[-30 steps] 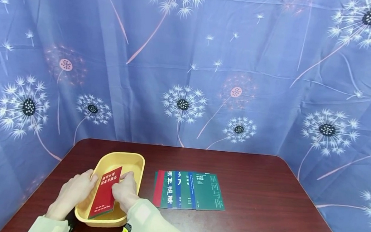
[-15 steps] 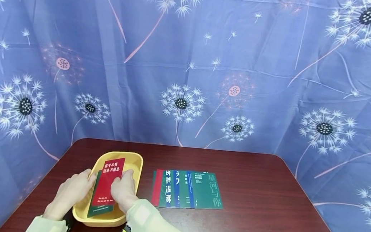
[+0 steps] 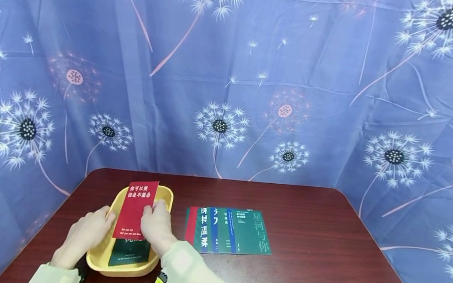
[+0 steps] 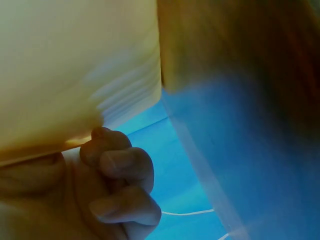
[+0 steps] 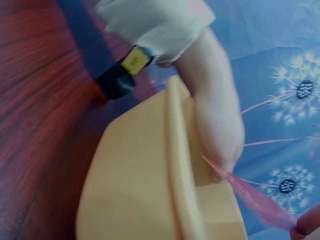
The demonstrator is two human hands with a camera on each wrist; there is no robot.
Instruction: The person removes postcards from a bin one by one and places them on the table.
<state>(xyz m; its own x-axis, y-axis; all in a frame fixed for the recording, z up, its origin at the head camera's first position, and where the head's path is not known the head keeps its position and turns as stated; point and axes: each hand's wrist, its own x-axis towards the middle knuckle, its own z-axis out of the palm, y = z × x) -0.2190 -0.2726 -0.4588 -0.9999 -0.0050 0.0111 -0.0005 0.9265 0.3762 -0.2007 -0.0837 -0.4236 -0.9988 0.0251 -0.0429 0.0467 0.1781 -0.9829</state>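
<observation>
In the head view a red card (image 3: 132, 216) with white lettering is raised over a yellow plastic tub (image 3: 100, 255). My right hand (image 3: 159, 226) pinches this card by its right edge; in the right wrist view the fingertips (image 5: 307, 225) hold the red card (image 5: 257, 202) almost edge-on. My left hand (image 3: 87, 235) grips the tub's left rim, and in the left wrist view its fingers (image 4: 125, 165) curl at the tub's edge. Inside the tub lies a dark green card (image 3: 129, 254), its upper part hidden behind the red one.
Right of the tub, a fanned row of overlapping cards lies on the dark red-brown table (image 3: 314, 239): green, red and blue ones, with a green card (image 3: 251, 235) on top at the right end. A blue dandelion-print curtain (image 3: 173, 111) hangs behind the table.
The right hand has lifted the red card up and away from the tub's bottom, uncovering the green card beneath. The left hand stays at the tub's rim.
</observation>
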